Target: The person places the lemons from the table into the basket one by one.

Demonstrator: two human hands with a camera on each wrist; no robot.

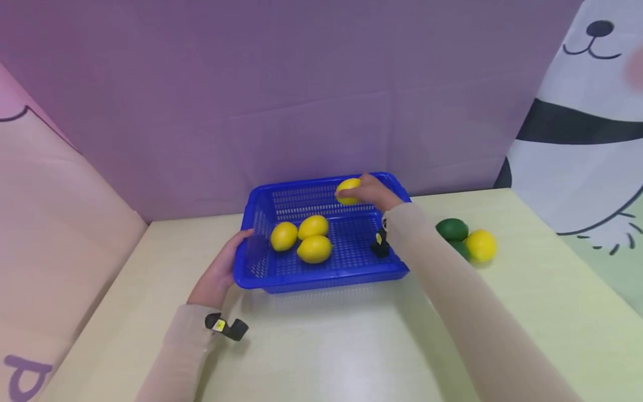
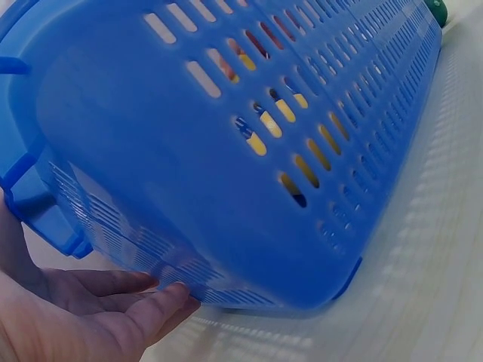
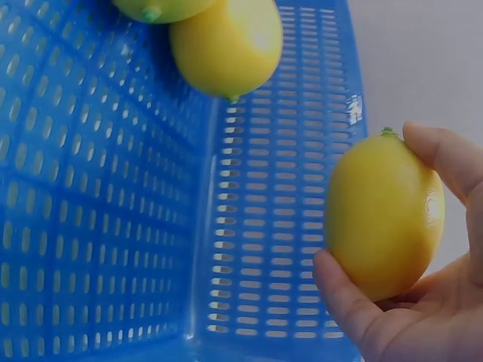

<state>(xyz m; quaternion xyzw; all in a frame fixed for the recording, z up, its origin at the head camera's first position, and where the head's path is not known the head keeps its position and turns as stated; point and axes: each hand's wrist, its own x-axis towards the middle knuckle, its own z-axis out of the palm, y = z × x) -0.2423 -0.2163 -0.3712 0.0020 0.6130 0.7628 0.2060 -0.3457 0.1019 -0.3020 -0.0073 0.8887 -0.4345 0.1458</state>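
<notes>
A blue plastic basket [image 1: 331, 281] with slotted walls stands on the table. Inside its left half lie three yellow lemons: one at the left [image 1: 284, 236], one behind [image 1: 313, 228] and one in front [image 1: 315, 249]. My right hand [image 1: 374, 192] holds another lemon [image 3: 385, 215] between thumb and fingers, over the basket's back right part. At the basket's left end, my left hand [image 1: 221, 271] grips the rim, its thumb on top. In the left wrist view, its fingers [image 2: 155, 309] touch the outer wall below the rim.
Two dark green fruits [image 1: 452, 229] and a yellow one [image 1: 481, 245] lie together on the pale table [image 1: 321, 340], right of the basket and beyond my right forearm. A purple cloth backdrop [image 1: 311, 100] rises behind the table.
</notes>
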